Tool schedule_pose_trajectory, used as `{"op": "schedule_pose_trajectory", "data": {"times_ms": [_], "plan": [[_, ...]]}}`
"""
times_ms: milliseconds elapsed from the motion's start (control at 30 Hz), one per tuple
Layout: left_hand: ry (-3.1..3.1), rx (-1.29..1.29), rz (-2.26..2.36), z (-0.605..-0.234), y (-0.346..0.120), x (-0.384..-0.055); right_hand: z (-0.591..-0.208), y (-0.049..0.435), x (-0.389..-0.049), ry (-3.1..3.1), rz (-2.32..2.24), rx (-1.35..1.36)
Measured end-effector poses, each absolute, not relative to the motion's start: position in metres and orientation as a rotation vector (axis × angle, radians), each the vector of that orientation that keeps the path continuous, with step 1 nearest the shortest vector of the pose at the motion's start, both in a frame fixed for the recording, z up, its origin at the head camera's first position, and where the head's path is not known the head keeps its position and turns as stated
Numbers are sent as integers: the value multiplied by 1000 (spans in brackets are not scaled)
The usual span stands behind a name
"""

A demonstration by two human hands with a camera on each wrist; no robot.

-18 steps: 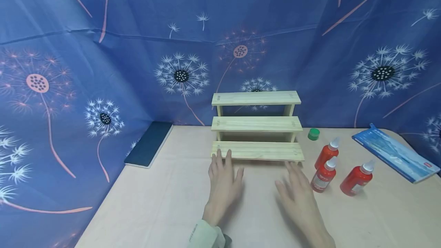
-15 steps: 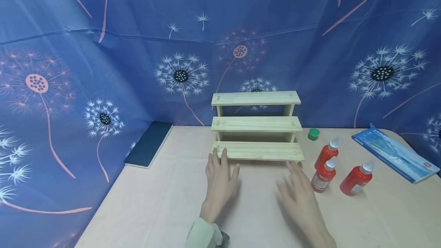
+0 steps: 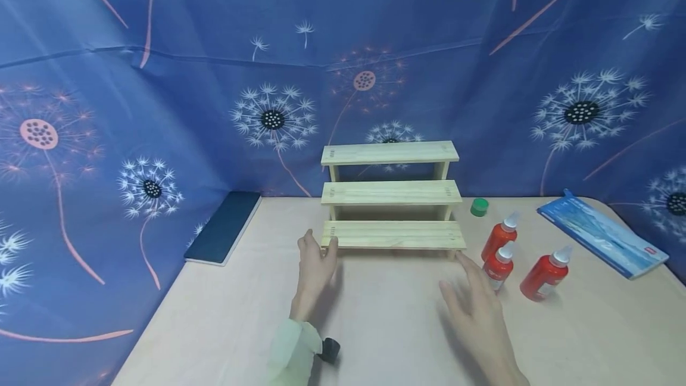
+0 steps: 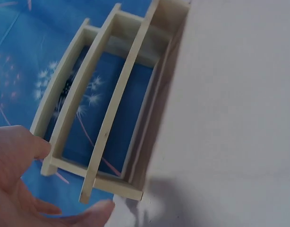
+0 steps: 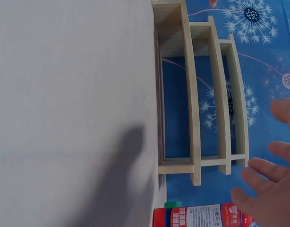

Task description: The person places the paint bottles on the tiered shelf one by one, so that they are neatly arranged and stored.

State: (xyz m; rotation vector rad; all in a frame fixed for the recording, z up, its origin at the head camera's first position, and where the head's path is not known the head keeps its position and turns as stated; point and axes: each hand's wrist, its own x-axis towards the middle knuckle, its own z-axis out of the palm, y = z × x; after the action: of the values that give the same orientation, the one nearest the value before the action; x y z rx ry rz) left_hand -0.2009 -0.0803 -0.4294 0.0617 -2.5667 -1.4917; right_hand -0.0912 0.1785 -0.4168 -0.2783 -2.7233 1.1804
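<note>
A three-tier wooden step shelf [image 3: 391, 234] of pale wood stands against the backdrop in the head view. My left hand [image 3: 315, 264] is at the left end of its lowest step, thumb and fingers spread apart around that corner. In the left wrist view the left thumb and fingers [image 4: 22, 179] are spread beside the shelf's end [image 4: 114, 184]. My right hand [image 3: 474, 308] is near the step's front right corner, fingers extended. The right wrist view shows the right fingers [image 5: 265, 175] spread beside the shelf [image 5: 194, 118], with nothing in them.
Three red bottles with pale nozzles, one of them a bottle [image 3: 545, 276] farthest right, stand beside the right hand. A green cap or small jar [image 3: 479, 206] sits behind them. A blue pad [image 3: 602, 234] lies far right, a dark notebook [image 3: 224, 228] at left.
My left hand has moved left, from the front of the lowest step to its left end. The right hand has shifted slightly right. The head view has turned a little.
</note>
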Motion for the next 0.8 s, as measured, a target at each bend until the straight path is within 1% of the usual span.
{"op": "schedule_pose_trajectory", "data": {"times_ms": [167, 267, 467, 800], "plan": [[-2574, 109, -1592, -430, -91, -212, -416, 179, -88, -2668, 1282, -478], [-2589, 125, -1638, -431, -95, -217, -418, 181, -85, -2570, 1311, -538], [-2560, 190, -1716, -438, -97, -225, -422, 184, -79, -2328, 1322, -581], [-2350, 318, -2006, -446, -92, -235, -424, 190, -71, -2089, 1278, -677]]}}
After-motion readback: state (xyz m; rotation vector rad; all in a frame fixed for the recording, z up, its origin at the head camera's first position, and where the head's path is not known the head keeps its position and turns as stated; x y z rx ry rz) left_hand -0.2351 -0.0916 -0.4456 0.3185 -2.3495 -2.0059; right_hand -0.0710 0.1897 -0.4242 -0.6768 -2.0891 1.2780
